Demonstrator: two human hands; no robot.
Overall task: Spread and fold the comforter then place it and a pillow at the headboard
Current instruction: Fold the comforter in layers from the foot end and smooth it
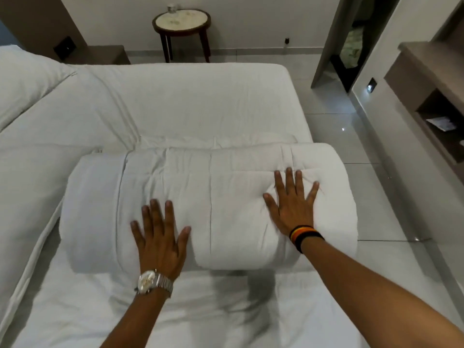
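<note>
The white comforter (100, 209) lies folded into a thick bundle across the middle of the bed (200, 101). My left hand (159, 237), with a silver watch on the wrist, presses flat on the bundle's near middle, fingers spread. My right hand (292, 204), with a striped wristband, presses flat on its right part, denting the padding. Neither hand grips anything. A white pillow (27, 81) rests at the far left near the brown headboard (37, 23).
A round wooden side table (182, 23) with a glass on it stands beyond the bed by the wall. A bedside unit (100, 55) sits at the back left. Tiled floor (351, 136) runs along the right, with a doorway and a shelf unit (426, 96).
</note>
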